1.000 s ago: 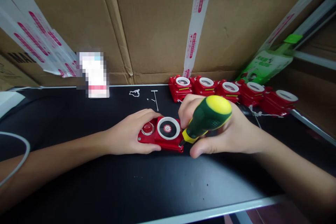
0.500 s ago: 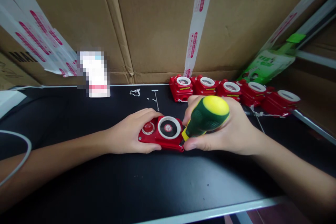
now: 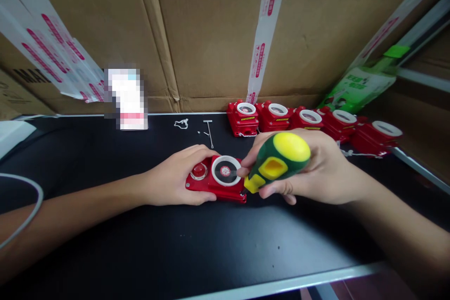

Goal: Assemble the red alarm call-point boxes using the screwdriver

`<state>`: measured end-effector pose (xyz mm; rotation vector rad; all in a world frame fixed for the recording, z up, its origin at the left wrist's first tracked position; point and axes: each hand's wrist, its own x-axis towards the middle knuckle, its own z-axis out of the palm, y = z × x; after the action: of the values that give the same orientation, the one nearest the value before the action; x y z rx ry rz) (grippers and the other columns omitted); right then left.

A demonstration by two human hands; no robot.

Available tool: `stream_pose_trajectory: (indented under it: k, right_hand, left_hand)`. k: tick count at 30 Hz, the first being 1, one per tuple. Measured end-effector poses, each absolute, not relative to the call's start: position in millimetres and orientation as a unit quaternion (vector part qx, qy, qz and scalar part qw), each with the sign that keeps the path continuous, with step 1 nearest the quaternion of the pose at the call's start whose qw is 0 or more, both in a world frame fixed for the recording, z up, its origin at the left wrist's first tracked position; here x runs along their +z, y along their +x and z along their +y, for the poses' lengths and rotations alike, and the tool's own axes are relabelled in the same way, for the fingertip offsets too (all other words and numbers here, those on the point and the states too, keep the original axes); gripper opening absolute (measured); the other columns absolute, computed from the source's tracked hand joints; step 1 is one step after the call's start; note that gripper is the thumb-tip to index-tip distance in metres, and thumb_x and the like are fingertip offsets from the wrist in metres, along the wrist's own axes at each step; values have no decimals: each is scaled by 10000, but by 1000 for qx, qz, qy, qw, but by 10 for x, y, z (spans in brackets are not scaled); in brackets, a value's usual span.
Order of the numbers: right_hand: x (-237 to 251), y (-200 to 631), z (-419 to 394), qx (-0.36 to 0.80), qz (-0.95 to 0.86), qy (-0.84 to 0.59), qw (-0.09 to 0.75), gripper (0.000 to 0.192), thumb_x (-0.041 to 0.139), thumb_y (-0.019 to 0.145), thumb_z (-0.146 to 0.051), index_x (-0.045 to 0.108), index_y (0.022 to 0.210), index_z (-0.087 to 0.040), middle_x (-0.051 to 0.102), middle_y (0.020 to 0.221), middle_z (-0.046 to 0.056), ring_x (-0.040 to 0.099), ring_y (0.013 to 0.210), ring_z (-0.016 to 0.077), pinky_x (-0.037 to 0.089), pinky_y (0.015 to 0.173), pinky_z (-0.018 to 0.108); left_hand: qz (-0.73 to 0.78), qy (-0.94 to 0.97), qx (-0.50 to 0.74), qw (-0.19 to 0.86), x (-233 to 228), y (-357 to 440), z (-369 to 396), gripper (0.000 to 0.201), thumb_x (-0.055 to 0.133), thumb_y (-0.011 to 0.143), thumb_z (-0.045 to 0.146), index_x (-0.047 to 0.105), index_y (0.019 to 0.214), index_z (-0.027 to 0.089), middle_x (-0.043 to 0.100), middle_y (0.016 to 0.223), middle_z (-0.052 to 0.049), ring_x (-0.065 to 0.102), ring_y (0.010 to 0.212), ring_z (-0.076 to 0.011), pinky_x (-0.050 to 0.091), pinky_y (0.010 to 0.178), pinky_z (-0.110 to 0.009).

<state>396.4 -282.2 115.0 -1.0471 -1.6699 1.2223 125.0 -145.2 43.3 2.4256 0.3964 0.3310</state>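
The right hand [image 3: 316,171] is wrapped around the green-and-yellow handle of a screwdriver [image 3: 279,159], fingers curled underneath and thumb on top, with the yellow collar pointing down and left at the near right corner of a red device [image 3: 216,179]. The blade itself is hidden behind the collar, so whether its tip sits in a screw cannot be made out. The left hand [image 3: 172,179] lies flat over the left end of the same red device, fingers bent over its far edge and thumb along its near edge, pressing it onto the black tabletop [image 3: 211,243]. On the device's top face sit a round red button and a white-ringed dial. Behind the hands, a row of similar red units [image 3: 309,119] stands along the foot of a cardboard wall [image 3: 211,33]. A small metal pin [image 3: 209,133] and a bit of wire [image 3: 181,124] lie on the table just left of that row.
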Motion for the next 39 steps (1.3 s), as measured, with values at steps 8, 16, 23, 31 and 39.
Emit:
stream_pose_trajectory:
  k: [8, 16, 23, 31, 39]
  right_hand:
    - [1009, 3920, -2652, 308, -772, -356, 427, 365, 1042, 725, -377, 742, 822, -192, 709, 975, 63, 673, 937, 210, 603, 803, 331]
    - [975, 3840, -2686, 306, -742, -377, 462, 461, 1076, 657, -387, 662, 733, -200, 696, 856, 15, 641, 815, 166, 555, 714, 281]
    - [1026, 3826, -2752, 359, -702, -426, 443, 382, 1051, 697, -299, 720, 853, -191, 669, 752, -25, 622, 645, 112, 521, 596, 237]
    - [1029, 3906, -2723, 302, -746, -404, 435, 379, 1058, 673, -298, 757, 874, -186, 786, 843, 45, 722, 741, 170, 588, 642, 263]
    - [1026, 3900, -2744, 272, -792, -361, 410, 221, 836, 730, -113, 760, 924, -187, 754, 834, 40, 688, 703, 164, 555, 608, 269]
  left_hand:
    - [144, 925, 131, 325, 442, 1260, -1462, 718, 862, 867, 566, 588, 1430, 217, 688, 1383, -136, 693, 1250, -341, 560, 1115, -527]
    - [140, 927, 132, 322, 428, 1259, -1451, 699, 863, 866, 557, 596, 1426, 235, 691, 1385, -125, 694, 1252, -339, 564, 1116, -515]
    - [138, 927, 133, 322, 434, 1264, -1442, 693, 864, 870, 549, 590, 1427, 241, 691, 1378, -115, 690, 1250, -331, 563, 1109, -503]
    - [144, 924, 130, 328, 410, 1246, -1448, 708, 872, 861, 549, 583, 1435, 253, 664, 1440, -126, 665, 1316, -357, 545, 1146, -538]
    - [142, 924, 134, 329, 423, 1264, -1450, 691, 884, 843, 545, 599, 1401, 253, 686, 1355, -110, 695, 1232, -334, 570, 1106, -525]
